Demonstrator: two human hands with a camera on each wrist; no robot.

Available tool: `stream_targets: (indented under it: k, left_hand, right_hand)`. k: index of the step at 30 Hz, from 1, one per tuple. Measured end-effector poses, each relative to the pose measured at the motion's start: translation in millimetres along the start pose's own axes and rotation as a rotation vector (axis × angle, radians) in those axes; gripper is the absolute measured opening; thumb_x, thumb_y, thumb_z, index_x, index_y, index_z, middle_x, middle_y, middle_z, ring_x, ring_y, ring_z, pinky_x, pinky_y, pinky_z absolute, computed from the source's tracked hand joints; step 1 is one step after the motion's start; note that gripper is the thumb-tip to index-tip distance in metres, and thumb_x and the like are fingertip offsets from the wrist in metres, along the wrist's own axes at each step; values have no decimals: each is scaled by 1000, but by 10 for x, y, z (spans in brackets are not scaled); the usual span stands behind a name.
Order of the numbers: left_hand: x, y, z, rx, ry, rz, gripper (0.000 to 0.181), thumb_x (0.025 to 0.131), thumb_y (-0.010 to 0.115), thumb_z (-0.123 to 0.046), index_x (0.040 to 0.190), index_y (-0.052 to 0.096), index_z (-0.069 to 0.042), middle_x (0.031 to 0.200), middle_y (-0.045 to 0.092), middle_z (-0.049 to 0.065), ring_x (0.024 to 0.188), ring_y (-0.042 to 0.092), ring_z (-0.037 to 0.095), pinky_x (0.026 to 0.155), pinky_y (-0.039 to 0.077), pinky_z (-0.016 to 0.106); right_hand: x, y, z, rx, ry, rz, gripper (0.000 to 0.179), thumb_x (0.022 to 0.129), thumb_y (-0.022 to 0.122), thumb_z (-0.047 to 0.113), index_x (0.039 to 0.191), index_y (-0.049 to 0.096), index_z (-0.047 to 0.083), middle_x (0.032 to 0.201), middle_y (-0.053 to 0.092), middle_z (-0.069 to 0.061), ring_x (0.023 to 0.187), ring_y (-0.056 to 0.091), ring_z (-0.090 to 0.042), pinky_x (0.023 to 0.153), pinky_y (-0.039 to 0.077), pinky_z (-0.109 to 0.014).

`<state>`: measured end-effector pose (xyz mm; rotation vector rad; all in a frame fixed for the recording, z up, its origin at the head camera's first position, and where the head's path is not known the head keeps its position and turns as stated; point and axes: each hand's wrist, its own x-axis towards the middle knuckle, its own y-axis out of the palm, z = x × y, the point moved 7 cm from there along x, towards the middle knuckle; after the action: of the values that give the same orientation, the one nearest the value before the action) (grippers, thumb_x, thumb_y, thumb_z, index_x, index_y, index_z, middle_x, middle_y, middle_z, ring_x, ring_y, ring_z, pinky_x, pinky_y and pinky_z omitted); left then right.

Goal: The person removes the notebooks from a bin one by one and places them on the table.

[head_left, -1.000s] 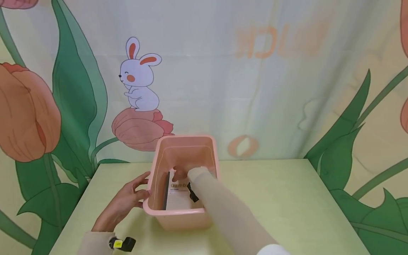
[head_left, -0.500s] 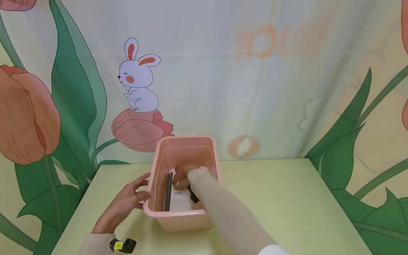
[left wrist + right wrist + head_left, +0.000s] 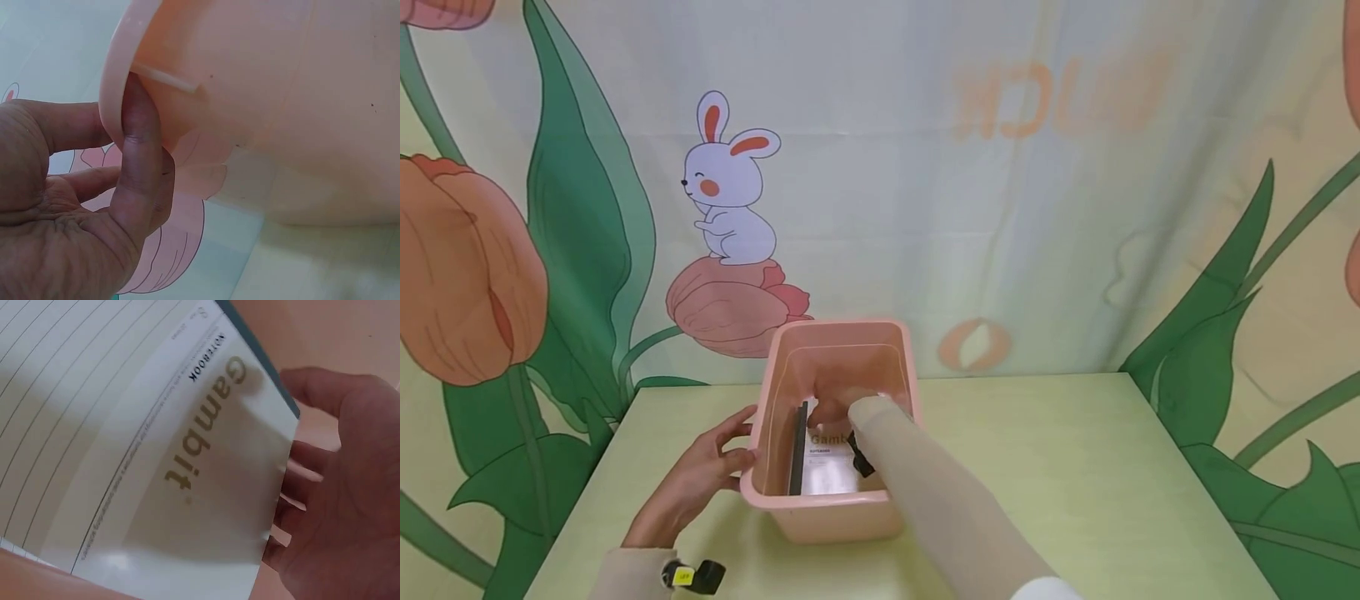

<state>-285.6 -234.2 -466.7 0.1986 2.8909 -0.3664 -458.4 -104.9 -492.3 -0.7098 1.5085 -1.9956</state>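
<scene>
A pink plastic bin stands on the table. My left hand grips its left rim, with the thumb on one side and fingers on the other in the left wrist view. Inside the bin lies a notebook with a pale cover marked "Gambit" and a dark spine. My right hand holds it at its far edge, thumb against the spine corner and fingertips tucked behind the edge. In the head view the right hand is partly hidden by its sleeve. The dark spine strip runs along the bin's left wall.
A pale green tabletop surrounds the bin. Right behind it hangs a cloth backdrop printed with tulips and a rabbit. Small black cameras sit on the left wrist and the right wrist.
Within the bin the notebook has shifted slightly right, and the dark strip along its left looks wider. My right hand has shifted a little with it. The left hand keeps its hold on the rim.
</scene>
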Motion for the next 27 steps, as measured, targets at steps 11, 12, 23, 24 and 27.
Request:
stream_targets:
  k: [11,12,23,24,27]
  left_hand:
    - [12,3,13,2,-21,-6,74,95,59,-9,158,22,-22,148,34,20,118,58,40,79,60,43]
    - [13,3,16,3,-22,-7,74,95,59,-9,158,22,-22,148,34,20,118,58,40,79,60,43]
    - [16,23,20,15,-2,-10,73,95,59,-11,157,22,-21,149,35,19,119,58,39,80,60,44]
    - [12,19,21,18,0,-13,74,95,59,-11,157,22,-21,148,35,19,119,57,40,79,60,44]
    - [0,3,23,19,1,-18,74,95,59,-11,158,22,-22,148,35,20,121,56,41,80,60,44]
  right_hand:
    - [10,86,-40,-66,73,60,82,30,83,81,96,67,34,81,58,16,86,53,-8,83,51,-30]
    - [4,153,-100,-26,135,70,83,32,84,79,98,64,33,84,56,15,88,50,-9,83,49,-30]
    - [-49,-27,18,38,101,-78,57,65,71,76,105,65,36,97,62,12,104,53,-8,98,47,-32]
    - [-64,-73,19,62,133,-87,66,64,70,78,112,63,33,103,60,11,108,51,-9,103,44,-34]
    - [-129,-237,62,59,215,-116,80,65,69,79,127,58,30,116,58,6,115,49,-12,106,43,-39]
